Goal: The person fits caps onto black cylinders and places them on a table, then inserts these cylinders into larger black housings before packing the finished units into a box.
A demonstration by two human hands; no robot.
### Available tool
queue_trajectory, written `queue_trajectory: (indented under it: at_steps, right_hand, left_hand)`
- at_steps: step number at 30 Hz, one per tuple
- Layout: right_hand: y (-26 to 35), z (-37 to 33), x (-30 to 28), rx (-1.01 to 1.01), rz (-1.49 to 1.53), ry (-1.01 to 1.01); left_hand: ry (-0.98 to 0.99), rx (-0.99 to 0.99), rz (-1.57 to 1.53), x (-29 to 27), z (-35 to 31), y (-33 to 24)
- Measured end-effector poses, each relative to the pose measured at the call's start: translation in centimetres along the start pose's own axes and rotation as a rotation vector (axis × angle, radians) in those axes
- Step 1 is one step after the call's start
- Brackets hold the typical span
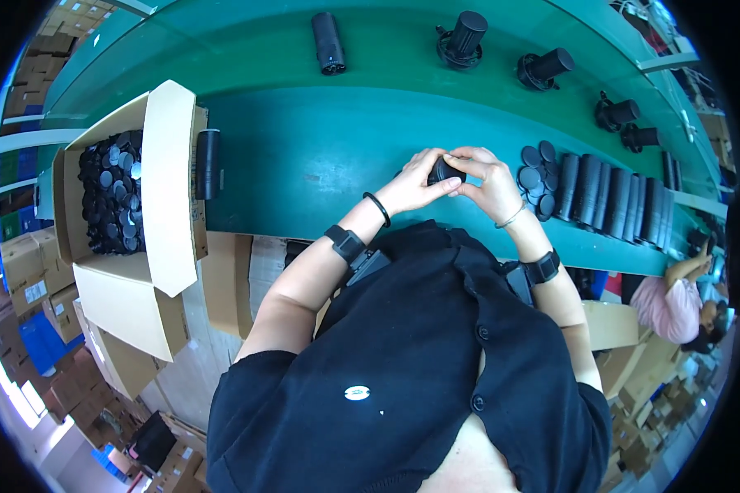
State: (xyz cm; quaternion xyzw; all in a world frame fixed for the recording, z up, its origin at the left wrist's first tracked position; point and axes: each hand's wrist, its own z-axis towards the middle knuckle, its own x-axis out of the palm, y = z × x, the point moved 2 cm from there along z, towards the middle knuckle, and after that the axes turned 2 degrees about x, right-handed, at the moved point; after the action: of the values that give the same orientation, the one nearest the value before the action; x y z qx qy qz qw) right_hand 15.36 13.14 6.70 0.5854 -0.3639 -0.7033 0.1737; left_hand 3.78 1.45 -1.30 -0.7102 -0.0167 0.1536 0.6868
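Over the green table, both my hands meet around a black cylinder whose round end shows between the fingers. My left hand is wrapped round it and hides most of its length. The fingers and thumb of my right hand press at its end; whether a separate disc sits there I cannot make out. Just right of my right hand lies a loose cluster of black round discs. Beyond them, a row of black cylinders lies side by side.
An open cardboard box of black discs stands at left, with a black cylinder beside it. Another cylinder and several black cylinders in round mounts stand along the back. A person works at far right.
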Motion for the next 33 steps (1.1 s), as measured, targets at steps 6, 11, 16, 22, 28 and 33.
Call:
queue_trajectory:
  at_steps: [6, 11, 16, 22, 28, 33]
  right_hand:
    - [0.4, 0.3, -0.1, -0.024, -0.115, 0.038]
    - [0.7, 0.6, 0.3, -0.036, -0.132, 0.038]
    - [0.0, 0.5, 0.7, -0.045, 0.02, 0.029]
    - [-3.8, -0.3, 3.4, 0.404, 0.742, 0.214]
    - [-3.4, 0.1, 3.7, 0.661, 1.005, 0.29]
    - [-2.7, 1.2, 4.8, 0.638, 0.982, 0.24]
  left_hand:
    - [0.041, 0.01, 0.057, 0.0, 0.1, 0.1]
    - [0.014, 0.017, 0.038, 0.0, 0.1, 0.0]
    - [0.043, -0.028, -0.065, -0.5, 0.1, 0.4]
    - [0.019, -0.047, -0.28, -0.6, -0.7, 1.3]
    - [0.023, -0.072, -0.225, -0.7, -0.7, 0.9]
    - [0.04, -0.083, -0.316, -1.9, -1.0, 0.5]
